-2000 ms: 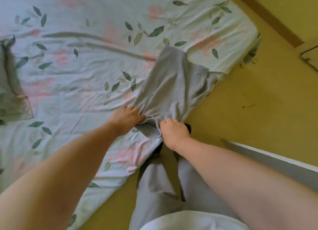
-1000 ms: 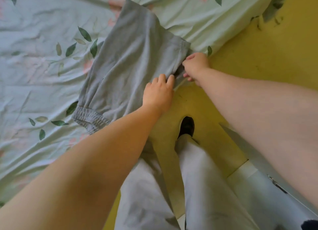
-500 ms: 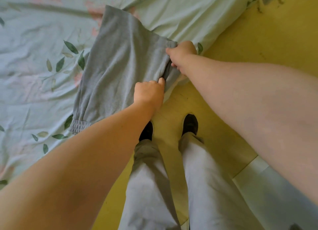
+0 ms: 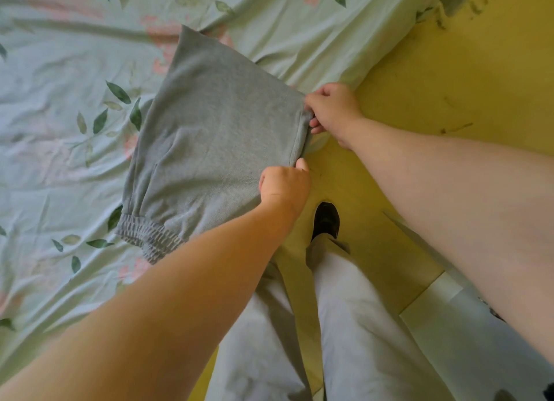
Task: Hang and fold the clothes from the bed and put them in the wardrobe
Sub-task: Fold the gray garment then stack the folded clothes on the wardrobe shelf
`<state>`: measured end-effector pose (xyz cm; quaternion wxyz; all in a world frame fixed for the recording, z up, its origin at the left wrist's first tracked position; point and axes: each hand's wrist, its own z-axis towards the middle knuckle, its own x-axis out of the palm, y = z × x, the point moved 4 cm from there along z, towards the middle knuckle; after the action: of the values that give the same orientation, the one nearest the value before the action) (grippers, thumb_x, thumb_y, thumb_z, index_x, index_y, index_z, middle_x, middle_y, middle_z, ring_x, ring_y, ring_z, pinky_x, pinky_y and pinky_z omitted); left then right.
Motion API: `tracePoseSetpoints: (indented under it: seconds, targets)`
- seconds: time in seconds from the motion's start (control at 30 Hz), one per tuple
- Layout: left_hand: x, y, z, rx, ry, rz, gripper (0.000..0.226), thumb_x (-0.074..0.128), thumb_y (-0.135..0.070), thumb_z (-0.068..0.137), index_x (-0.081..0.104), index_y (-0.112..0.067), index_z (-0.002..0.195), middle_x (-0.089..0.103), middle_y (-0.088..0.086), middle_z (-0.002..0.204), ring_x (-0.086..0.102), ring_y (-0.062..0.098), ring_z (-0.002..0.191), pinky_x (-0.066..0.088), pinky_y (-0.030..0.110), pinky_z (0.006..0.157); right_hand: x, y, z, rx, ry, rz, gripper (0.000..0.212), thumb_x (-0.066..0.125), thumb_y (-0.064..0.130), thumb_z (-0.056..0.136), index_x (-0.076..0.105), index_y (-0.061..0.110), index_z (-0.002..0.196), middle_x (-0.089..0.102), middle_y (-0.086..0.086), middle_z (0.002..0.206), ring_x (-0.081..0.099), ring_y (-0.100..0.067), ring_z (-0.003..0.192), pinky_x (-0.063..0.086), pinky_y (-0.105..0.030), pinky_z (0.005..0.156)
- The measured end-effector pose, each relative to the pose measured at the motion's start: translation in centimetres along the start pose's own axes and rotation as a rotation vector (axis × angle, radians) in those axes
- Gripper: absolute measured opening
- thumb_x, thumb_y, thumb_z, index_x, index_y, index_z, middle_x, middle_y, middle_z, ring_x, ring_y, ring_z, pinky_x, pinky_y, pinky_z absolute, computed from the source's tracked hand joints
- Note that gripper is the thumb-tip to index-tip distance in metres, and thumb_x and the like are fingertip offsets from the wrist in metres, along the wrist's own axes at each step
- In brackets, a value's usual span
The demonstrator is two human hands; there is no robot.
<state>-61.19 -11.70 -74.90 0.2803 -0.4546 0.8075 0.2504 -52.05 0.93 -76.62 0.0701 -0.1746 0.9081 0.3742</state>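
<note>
Grey garment (image 4: 209, 137) lies flat on the bed sheet (image 4: 60, 71). Its hemmed edge sits at the mattress edge, running between the two hands.
Left hand (image 4: 284, 187): fist curled on the near corner of that hem.
Right hand (image 4: 332, 113): fingers pinching the far corner.
Hands are apart, with the hem drawn straight between them.
Beyond the right hand: open yellow floor (image 4: 449, 86).
Behind the left wrist: one black shoe (image 4: 326, 219) and pale trousers (image 4: 344, 325).
Across the garment from both hands: a wide stretch of sheet.

Half a second back the hands sat closer, with a dark fold bunched under the right one. Now the hem is pulled out and the cloth is smoother. Two shoes showed then, one now.

Garment: fine grey knit, roughly square, with a gathered ribbed waistband (image 4: 147, 235) at the end away from the hands.
Sheet: thin, creased, pale green, with a leaf and pink flower print.
</note>
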Motion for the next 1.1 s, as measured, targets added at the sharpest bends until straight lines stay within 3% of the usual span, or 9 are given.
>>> tracePoseSetpoints:
  seconds: [0.13,0.27,0.4,0.53,0.67,0.77,0.87,1.0,1.1]
  targets:
    - [0.4,-0.9,0.3,0.083,0.013,0.048,0.036,0.061,0.002,0.085,0.043,-0.003,0.116,0.053,0.001,0.071,0.068,0.018,0.066,0.06,0.034,0.067,-0.3,-1.6,0.4,-0.033,0.038,-0.097,0.032,0.083,0.03,0.082,0.053,0.019,0.079,0.063,-0.002,0.082,0.061,-0.017,0.072,0.059,-0.034,0.069]
    - [1.1,-1.2,0.5,0.197,-0.016,0.081,0.037,0.058,0.003,0.087,0.039,-0.004,0.119,0.057,-0.001,0.073,0.062,0.016,0.063,0.054,0.03,0.064,-0.6,-1.7,1.3,-0.054,-0.093,-0.201,0.034,0.079,0.023,0.085,0.047,0.023,0.072,0.063,-0.001,0.089,0.06,-0.02,0.084,0.054,-0.037,0.084]
    - [0.4,0.6,0.6,0.209,-0.113,-0.063,0.04,0.055,-0.007,0.091,0.037,-0.011,0.127,0.049,0.002,0.082,0.049,0.02,0.06,0.041,0.034,0.064,-0.1,-1.9,1.2,0.049,-0.026,-0.157,0.028,0.072,0.019,0.091,0.048,0.022,0.078,0.066,-0.006,0.1,0.066,-0.025,0.096,0.059,-0.045,0.087]
    - [-2.2,7.6,1.7,0.116,-0.314,-0.256,0.026,0.047,-0.016,0.097,0.046,-0.014,0.123,0.06,0.007,0.103,0.062,0.03,0.076,0.041,0.038,0.07,0.1,-1.0,1.4,0.041,0.0,-0.257,0.024,0.066,0.007,0.086,0.047,0.018,0.075,0.063,-0.011,0.093,0.067,-0.032,0.092,0.061,-0.046,0.081]
    - [-4.6,18.0,4.9,-0.153,-0.354,-0.25,0.046,0.055,-0.003,0.086,0.048,-0.01,0.131,0.053,0.014,0.124,0.054,0.037,0.108,0.05,0.047,0.085,0.3,-0.2,1.8,0.03,0.016,-0.357,0.022,0.064,0.009,0.081,0.047,0.016,0.068,0.053,-0.004,0.068,0.056,-0.025,0.064,0.044,-0.031,0.054]
    - [-6.1,23.3,8.1,-0.18,-0.251,-0.133,0.06,0.073,-0.026,0.085,0.049,-0.013,0.138,0.048,0.014,0.14,0.041,0.036,0.133,0.039,0.052,0.108,0.6,-0.1,2.1,0.012,0.065,-0.407,0.023,0.072,0.024,0.083,0.05,0.018,0.08,0.059,-0.003,0.079,0.058,-0.022,0.069,0.045,-0.029,0.057]
    - [-7.0,25.0,10.8,-0.101,-0.074,-0.061,0.071,0.073,-0.054,0.083,0.049,-0.021,0.14,0.053,0.012,0.139,0.047,0.036,0.13,0.037,0.052,0.109,0.9,0.2,2.4,-0.008,0.123,-0.523,0.03,0.073,0.04,0.088,0.055,0.017,0.079,0.061,-0.003,0.079,0.06,-0.023,0.072,0.044,-0.028,0.056]
    - [-8.7,25.9,13.1,-0.005,0.056,0.035,0.044,0.071,-0.039,0.085,0.054,-0.03,0.124,0.06,0.004,0.107,0.055,0.029,0.1,0.044,0.046,0.099,1.0,0.9,2.7,0.007,0.153,-0.616,0.021,0.071,0.028,0.087,0.064,0.011,0.077,0.062,-0.005,0.074,0.063,-0.025,0.075,0.05,-0.028,0.06]
    - [-8.8,26.0,14.5,0.071,0.271,0.123,0.06,0.081,-0.034,0.08,0.054,-0.024,0.133,0.059,0.004,0.109,0.056,0.026,0.097,0.047,0.039,0.089,0.8,1.5,2.8,0.034,0.189,-0.672,0.017,0.069,0.02,0.084,0.06,0.011,0.073,0.058,-0.005,0.072,0.06,-0.025,0.073,0.048,-0.029,0.059]
